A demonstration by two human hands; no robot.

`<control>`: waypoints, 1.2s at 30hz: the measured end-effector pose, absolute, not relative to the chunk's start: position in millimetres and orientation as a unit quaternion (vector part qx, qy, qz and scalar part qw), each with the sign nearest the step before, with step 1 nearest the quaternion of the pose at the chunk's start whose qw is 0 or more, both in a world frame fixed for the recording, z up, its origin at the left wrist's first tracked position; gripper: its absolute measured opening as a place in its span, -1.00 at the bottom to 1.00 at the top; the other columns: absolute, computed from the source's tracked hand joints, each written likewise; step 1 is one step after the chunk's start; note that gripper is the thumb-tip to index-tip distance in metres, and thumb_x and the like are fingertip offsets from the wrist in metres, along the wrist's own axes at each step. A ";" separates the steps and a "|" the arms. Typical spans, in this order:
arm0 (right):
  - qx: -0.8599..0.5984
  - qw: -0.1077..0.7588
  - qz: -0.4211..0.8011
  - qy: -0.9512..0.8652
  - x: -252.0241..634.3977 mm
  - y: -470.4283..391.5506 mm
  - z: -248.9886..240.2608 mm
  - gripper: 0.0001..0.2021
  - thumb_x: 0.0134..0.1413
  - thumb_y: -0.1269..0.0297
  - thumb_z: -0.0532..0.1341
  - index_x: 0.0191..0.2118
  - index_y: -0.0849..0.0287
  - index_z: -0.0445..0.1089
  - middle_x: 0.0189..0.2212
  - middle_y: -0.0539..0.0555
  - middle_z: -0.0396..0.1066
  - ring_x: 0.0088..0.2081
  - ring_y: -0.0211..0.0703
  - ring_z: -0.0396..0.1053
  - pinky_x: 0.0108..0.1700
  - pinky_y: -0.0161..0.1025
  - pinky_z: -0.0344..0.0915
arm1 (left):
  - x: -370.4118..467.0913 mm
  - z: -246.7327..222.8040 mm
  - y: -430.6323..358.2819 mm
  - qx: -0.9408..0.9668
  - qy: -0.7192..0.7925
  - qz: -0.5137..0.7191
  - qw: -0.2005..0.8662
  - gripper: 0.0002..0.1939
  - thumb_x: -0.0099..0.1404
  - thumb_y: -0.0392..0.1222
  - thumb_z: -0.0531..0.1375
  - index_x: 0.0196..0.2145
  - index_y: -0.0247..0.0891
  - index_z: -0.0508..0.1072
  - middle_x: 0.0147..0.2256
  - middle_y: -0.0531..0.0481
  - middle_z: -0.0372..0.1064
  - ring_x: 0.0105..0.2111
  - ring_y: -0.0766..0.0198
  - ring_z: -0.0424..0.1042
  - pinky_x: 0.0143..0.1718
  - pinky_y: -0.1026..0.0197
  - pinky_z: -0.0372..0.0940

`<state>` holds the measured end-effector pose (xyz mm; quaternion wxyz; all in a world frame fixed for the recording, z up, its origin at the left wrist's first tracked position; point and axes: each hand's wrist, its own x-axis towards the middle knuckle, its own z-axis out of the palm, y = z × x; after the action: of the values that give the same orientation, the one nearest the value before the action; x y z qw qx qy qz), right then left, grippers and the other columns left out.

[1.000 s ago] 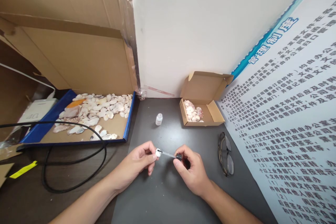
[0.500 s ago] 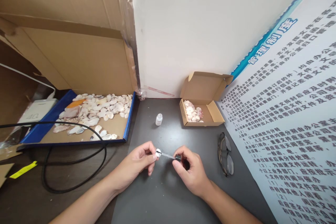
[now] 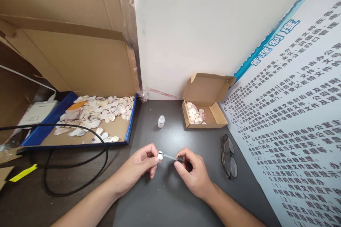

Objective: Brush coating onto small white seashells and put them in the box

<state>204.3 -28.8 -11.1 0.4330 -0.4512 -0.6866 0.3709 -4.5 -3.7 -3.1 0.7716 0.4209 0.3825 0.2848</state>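
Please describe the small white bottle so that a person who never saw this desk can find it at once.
On the dark grey desk mat, look toward the white wall, between the blue tray of shells and the small open cardboard box. The small white bottle stands there upright and alone, the only bottle.

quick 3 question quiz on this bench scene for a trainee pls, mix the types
1. True or false: the left hand pinches a small white shell.
2. What does the right hand hold? A pen, B brush, C glasses
3. The open small box holds ____.

Key: 1 true. 2 B: its tip meets the shell, while the glasses lie on the table. 3 shells; the vial stands left of it.
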 end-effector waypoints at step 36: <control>-0.469 0.439 0.353 -0.681 203.8 -27.9 -10.4 -0.83 0.17 0.26 0.14 -0.40 0.21 0.25 -0.63 -0.11 0.08 -0.61 -0.32 0.08 -0.54 -0.42 0.03 | -6.7 -6.6 -4.7 0.451 0.386 0.272 0.758 -0.64 0.27 0.04 0.17 -0.34 -0.32 0.18 -0.48 0.07 0.20 -0.52 0.48 0.17 -0.40 0.36 0.11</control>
<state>203.8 -27.9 -10.4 0.4386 -0.4688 -0.6806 0.3531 -6.7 -4.7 -6.6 0.7577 0.4511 0.3855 0.2716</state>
